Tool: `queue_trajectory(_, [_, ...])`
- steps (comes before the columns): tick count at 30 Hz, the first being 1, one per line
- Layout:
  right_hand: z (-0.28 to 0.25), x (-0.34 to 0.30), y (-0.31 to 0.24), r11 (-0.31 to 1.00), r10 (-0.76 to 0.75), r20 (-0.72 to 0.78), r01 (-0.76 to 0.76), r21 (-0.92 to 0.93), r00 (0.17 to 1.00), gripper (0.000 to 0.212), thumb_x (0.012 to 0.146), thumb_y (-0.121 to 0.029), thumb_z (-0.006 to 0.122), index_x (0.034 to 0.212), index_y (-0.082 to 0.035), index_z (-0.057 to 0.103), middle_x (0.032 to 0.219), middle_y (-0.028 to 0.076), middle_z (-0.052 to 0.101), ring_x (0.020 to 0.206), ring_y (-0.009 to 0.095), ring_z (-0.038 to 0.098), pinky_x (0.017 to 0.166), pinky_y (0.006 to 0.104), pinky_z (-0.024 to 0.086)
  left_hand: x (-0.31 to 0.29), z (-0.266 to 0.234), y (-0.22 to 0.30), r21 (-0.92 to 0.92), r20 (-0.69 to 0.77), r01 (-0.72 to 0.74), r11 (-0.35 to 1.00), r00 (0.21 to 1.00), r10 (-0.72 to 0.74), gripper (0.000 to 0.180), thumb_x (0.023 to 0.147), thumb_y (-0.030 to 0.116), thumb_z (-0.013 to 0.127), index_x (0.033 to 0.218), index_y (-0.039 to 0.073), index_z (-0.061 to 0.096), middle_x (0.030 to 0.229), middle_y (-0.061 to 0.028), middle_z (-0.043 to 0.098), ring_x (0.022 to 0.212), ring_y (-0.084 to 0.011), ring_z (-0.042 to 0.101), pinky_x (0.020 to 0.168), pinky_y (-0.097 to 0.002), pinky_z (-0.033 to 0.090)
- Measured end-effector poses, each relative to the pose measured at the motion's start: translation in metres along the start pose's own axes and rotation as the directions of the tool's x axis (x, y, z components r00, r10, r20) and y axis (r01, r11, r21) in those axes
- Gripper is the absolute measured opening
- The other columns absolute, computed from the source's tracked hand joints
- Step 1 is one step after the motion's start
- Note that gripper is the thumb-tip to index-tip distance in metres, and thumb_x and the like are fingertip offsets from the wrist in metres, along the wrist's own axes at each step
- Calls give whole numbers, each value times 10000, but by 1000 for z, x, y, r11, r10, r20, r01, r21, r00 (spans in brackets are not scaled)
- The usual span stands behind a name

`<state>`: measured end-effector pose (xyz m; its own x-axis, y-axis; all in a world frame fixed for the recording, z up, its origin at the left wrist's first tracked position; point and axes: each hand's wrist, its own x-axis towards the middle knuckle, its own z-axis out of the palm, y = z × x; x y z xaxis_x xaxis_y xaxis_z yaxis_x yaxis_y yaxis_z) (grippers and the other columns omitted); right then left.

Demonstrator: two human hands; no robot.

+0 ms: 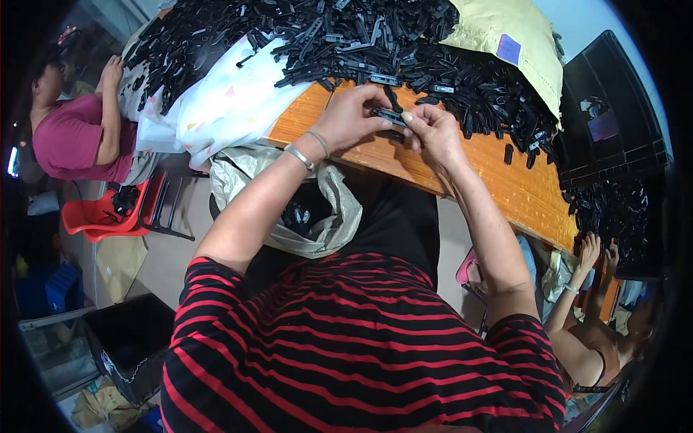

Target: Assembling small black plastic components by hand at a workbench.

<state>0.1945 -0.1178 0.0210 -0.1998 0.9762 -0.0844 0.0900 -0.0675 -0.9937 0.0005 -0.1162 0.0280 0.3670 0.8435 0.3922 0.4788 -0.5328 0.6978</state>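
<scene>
White plastic sheet (224,101) is far L, beside the big heap of black parts (361,50) spread along the far side of the wooden table (520,187). Nearer you on the L, below the table edge, an open woven sack (343,206) has some dark pcs (297,216) inside; can't tell if those are finished. By the heap's size, prob. lots left.

Your L hand (350,119) is closed to a pinch, thumb + index on the L end of a slim part (388,114). That part's between your hands, above the near table edge, approx. mid-scene. A short black bit sticks up by it; can't tell if it's the same pc. Looks mid-handling, can't say how far along.

Your R hand (437,137) pinches the R end, thumb on top, other fingers curled. Further R, a loose pc (509,154) lies on bare wood; a yellowish sack (512,29) is far R.
</scene>
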Motion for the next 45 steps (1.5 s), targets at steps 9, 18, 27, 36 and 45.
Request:
queue_trajectory(9, [-6, -12, 14, 984, 129, -53, -134, -114, 990, 198, 890, -158, 629, 793, -12, 536, 602, 42, 584, 410, 83, 496, 362, 219, 377, -10, 33, -11, -525, 150, 491, 695, 857, -493, 154, 791, 127, 710, 851, 7, 635, 717, -29, 620, 631, -102, 573, 579, -239, 473])
queue_trajectory(18, [-5, -5, 11, 946, 195, -37, -198, -255, 980, 201, 897, -170, 622, 790, -32, 523, 578, 33, 564, 398, 76, 458, 358, 208, 339, -2, 36, -17, -124, 46, 482, 867, 876, -481, 206, 735, 212, 728, 794, 34, 642, 737, -99, 653, 701, -212, 632, 674, -328, 499])
queue_trajectory(27, [-4, 2, 20, 872, 168, 47, -126, -473, 985, 223, 882, -185, 644, 759, -40, 528, 540, 23, 541, 383, 76, 443, 351, 234, 331, -11, 29, -10, 147, 14, 410, 900, 909, -416, 216, 748, 207, 713, 761, 22, 602, 689, -106, 621, 648, -208, 606, 613, -333, 478])
queue_trajectory(36, [-48, 3, 16, 495, -465, 21, 280, -822, 885, 148, 794, -143, 689, 836, -23, 613, 735, 136, 620, 671, 278, 617, 604, 373, 472, -74, -49, 14, 215, 74, 279, 936, 951, -300, 115, 767, 110, 683, 833, 22, 648, 771, -85, 579, 698, -173, 583, 632, -289, 459])
queue_trajectory(45, [-46, 35, 23, 224, -463, 77, 201, -954, 883, 165, 761, -105, 672, 909, -64, 611, 975, 165, 556, 753, 376, 607, 655, 441, 500, 36, 32, -19, 549, 7, -214, 808, 968, 252, 75, 789, 109, 593, 855, 86, 619, 861, -73, 519, 839, -259, 553, 671, -366, 483])
